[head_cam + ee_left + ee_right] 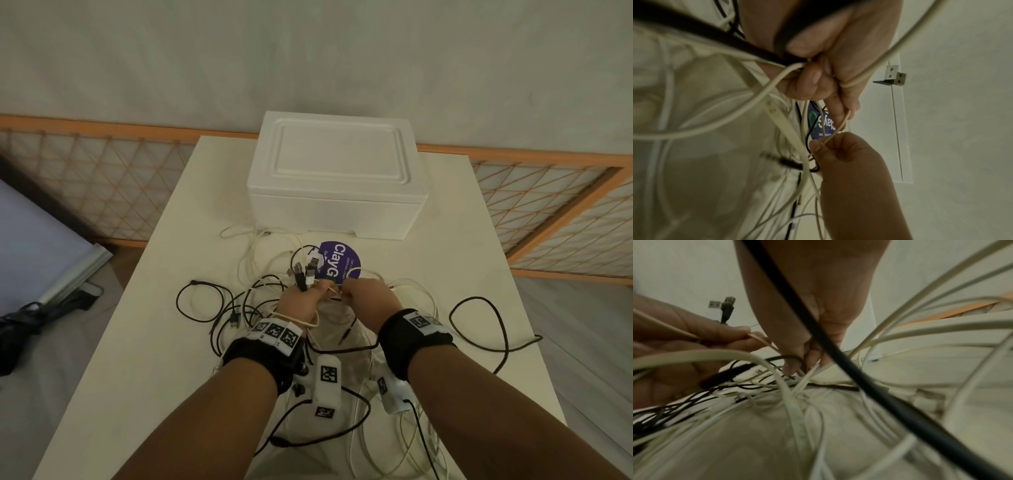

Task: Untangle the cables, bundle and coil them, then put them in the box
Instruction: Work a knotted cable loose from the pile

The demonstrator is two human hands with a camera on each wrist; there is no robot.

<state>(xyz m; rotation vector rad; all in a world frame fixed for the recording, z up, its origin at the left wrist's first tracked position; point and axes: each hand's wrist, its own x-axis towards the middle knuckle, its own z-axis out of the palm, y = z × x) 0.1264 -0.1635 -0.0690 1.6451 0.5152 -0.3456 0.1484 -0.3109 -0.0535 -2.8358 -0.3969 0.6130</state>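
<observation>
A tangle of black and white cables sprawls over the white table around my wrists. My left hand grips a bunch of cable ends, and their USB plugs stick up out of the fist. My right hand is close beside it and pinches a thin beige strand that runs from the left fingers. In the right wrist view the right fingertips also touch a black wire. The white foam box stands behind the cables with its lid on.
A round purple sticker lies on the table just in front of the box. A long black cable loops out to the right, and white cables trail to the near edge. A lattice railing runs behind the table.
</observation>
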